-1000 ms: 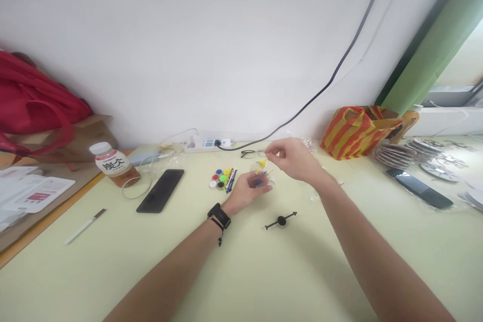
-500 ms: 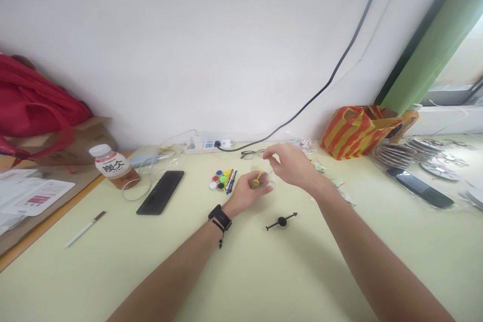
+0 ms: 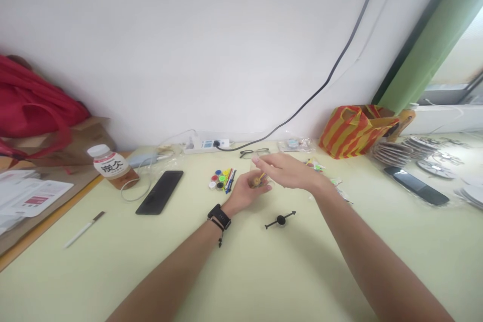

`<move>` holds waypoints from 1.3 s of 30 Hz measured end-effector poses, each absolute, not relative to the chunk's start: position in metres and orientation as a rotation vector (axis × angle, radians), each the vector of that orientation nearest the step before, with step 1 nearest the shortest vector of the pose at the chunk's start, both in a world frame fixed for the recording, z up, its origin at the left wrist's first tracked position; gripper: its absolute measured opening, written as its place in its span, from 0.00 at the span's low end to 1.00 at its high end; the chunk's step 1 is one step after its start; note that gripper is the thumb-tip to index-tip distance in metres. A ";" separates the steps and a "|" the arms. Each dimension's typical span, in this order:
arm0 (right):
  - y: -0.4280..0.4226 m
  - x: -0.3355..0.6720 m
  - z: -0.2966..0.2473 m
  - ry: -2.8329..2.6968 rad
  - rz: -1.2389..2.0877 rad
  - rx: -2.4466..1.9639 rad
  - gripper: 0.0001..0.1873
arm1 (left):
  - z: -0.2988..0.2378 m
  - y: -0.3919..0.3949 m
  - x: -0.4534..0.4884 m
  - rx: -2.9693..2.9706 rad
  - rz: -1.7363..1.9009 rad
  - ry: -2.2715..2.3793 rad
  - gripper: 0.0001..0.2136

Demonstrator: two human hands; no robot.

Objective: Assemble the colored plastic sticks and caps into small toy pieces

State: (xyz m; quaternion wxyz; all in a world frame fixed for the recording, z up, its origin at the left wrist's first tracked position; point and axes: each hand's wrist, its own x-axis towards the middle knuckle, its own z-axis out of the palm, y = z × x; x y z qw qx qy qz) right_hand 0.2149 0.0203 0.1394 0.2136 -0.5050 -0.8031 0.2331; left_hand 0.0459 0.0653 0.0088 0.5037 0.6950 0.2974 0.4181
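Observation:
My left hand (image 3: pixel 246 192), with a black watch at the wrist, rests on the pale yellow table (image 3: pixel 234 271) and is closed round a small clear item with a yellow piece (image 3: pixel 258 179) in it. My right hand (image 3: pixel 287 171) hovers just above and to the right of it, fingers stretched out toward the left, holding nothing I can see. A cluster of small coloured caps and sticks (image 3: pixel 223 179) lies just left of my left hand. A black spinner-like piece with a thin arrow rod (image 3: pixel 280 220) lies on the table in front of my hands.
A black phone (image 3: pixel 160 191), a bottle (image 3: pixel 111 166) and a white pen (image 3: pixel 83 229) lie to the left. A power strip (image 3: pixel 207 145) and glasses (image 3: pixel 254 152) sit by the wall. A striped bag (image 3: pixel 354 131), discs and a second phone (image 3: pixel 415 186) are at the right.
My right hand pinched a yellow piece above the left hand, then lowered it and let go; its fingers are now stretched out flat. The left hand stayed put.

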 end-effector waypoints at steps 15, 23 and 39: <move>-0.003 0.218 0.160 -2.385 0.423 -1.306 0.05 | 0.012 0.067 0.041 1.556 1.051 0.797 0.18; 0.025 0.191 0.107 -3.001 1.150 -1.874 0.14 | 0.007 0.068 0.043 1.481 1.014 0.772 0.21; 0.010 0.236 0.170 -2.065 0.864 -0.927 0.13 | 0.004 0.069 0.043 1.580 0.979 0.741 0.18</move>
